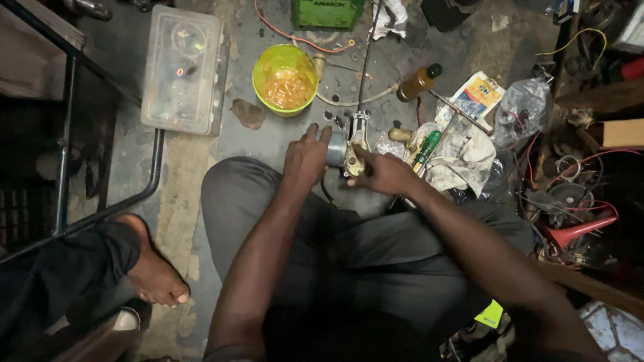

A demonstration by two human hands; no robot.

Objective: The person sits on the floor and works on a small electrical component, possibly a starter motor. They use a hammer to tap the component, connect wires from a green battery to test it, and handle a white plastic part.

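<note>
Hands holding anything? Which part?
Both on a small metal engine part. The left hand grips its round grey end; the right hand pinches the brass-coloured body from the other side.

Your left hand covers most of the small metal part, so you cannot tell its full shape. Your right hand hides its lower end. The green box is cut off by the top edge. The tangle of wires at right is too dark to sort out.
</note>
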